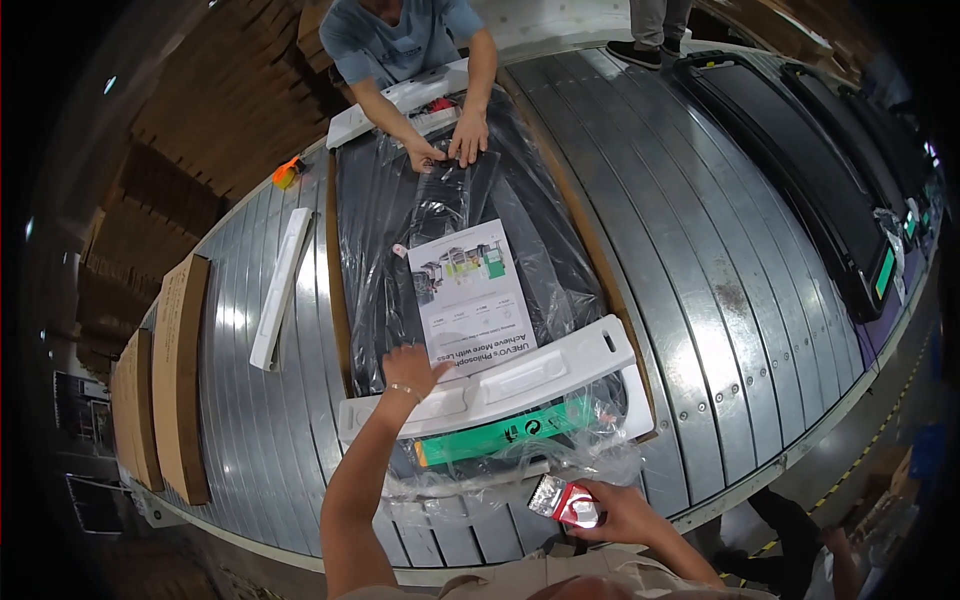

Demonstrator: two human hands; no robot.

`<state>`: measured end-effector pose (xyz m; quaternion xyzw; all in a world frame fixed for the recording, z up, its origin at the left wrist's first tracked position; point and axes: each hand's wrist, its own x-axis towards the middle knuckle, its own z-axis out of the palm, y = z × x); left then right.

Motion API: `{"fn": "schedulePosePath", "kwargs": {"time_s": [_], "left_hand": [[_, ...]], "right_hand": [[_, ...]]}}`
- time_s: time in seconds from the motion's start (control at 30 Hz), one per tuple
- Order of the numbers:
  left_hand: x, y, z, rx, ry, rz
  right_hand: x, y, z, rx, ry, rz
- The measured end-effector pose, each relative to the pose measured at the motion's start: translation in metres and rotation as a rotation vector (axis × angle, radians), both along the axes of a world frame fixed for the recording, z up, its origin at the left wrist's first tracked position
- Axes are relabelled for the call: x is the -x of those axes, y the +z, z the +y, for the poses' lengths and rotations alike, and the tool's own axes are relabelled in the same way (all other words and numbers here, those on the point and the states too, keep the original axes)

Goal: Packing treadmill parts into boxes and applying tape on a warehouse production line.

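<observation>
My left hand (410, 370) lies with its fingers spread at the near left corner of a printed sheet (470, 280), by the edge of a white foam end piece (520, 372). A bracelet circles that wrist. The sheet rests on a large dark panel-like item (370, 250) wrapped in clear plastic, inside an open cardboard box (590, 240). My right hand (615, 512) is closed around a red and silver tape dispenser (568, 502), held just off the box's near end. A green label strip (500, 432) shows under the plastic beside the foam.
Across the box, a co-worker's hands (450, 148) touch the plastic wrap. A loose white foam strip (282, 290) and an orange tape dispenser (288, 172) lie on the slatted metal conveyor (690, 250). Flat cartons (180, 380) stand left; black frames (800, 170) lie right.
</observation>
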<state>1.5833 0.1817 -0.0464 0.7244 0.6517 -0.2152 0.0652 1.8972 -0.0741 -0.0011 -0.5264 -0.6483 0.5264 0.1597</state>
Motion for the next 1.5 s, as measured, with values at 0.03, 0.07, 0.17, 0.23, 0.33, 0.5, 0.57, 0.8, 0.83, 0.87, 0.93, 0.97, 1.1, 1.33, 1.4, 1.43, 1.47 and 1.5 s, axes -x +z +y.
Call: {"fn": "schedulePosePath", "kwargs": {"time_s": [0.03,0.07,0.17,0.23,0.33,0.5,0.57,0.8,0.83,0.87,0.93,0.97,1.1,1.33,1.4,1.43,1.47,1.5], "left_hand": [[-0.001,-0.003,-0.011,0.0,-0.002,-0.003],[0.0,-0.01,-0.029,0.033,-0.234,-0.334],[-0.004,-0.008,-0.049,0.113,-0.496,-0.562],[-0.01,-0.004,-0.05,0.168,-0.533,-0.469],[-0.004,0.012,-0.011,-0.123,-0.56,-0.498],[0.014,0.012,0.052,-0.355,-0.472,-0.356],[0.014,-0.001,0.059,-0.334,-0.49,-0.373],[-0.002,-0.038,0.04,-0.191,-0.668,-0.454],[-0.005,-0.041,0.041,-0.185,-0.666,-0.461],[-0.007,-0.043,0.042,-0.202,-0.661,-0.449],[-0.01,-0.044,0.038,-0.223,-0.641,-0.434],[-0.011,-0.044,0.032,-0.227,-0.647,-0.455],[-0.012,-0.044,0.028,-0.272,-0.641,-0.525],[-0.003,-0.052,0.028,-0.27,-0.58,-0.533],[-0.006,-0.051,0.03,-0.256,-0.569,-0.616],[-0.002,-0.049,0.028,-0.252,-0.541,-0.702],[0.01,-0.057,0.019,-0.281,-0.45,-0.65],[0.016,-0.057,0.014,-0.324,-0.379,-0.604]], "right_hand": [[-0.001,0.002,-0.001,0.0,-0.002,-0.003],[-0.001,0.005,-0.001,0.024,0.002,-0.001],[-0.002,0.01,0.003,0.037,0.014,-0.009],[-0.007,0.009,0.001,0.037,0.011,-0.029],[-0.013,0.005,-0.002,-0.034,0.015,-0.058],[-0.019,0.002,0.011,-0.02,0.053,-0.032],[-0.024,0.0,0.017,-0.03,0.058,-0.055],[-0.053,0.003,0.039,0.057,-0.034,0.027],[-0.057,0.001,0.044,0.065,-0.034,0.023],[-0.061,-0.001,0.05,0.08,-0.036,0.082],[-0.073,0.005,0.073,0.135,-0.056,0.277],[-0.081,0.002,0.087,0.223,-0.115,0.376],[-0.103,-0.02,0.166,0.188,-0.302,0.693],[-0.068,-0.089,0.303,0.296,-0.597,1.049],[-0.087,-0.095,0.32,0.284,-0.544,1.051],[-0.091,-0.1,0.321,0.296,-0.487,1.035],[-0.073,-0.105,0.322,0.335,-0.455,1.042],[-0.065,-0.093,0.321,0.256,-0.515,0.887]]}}
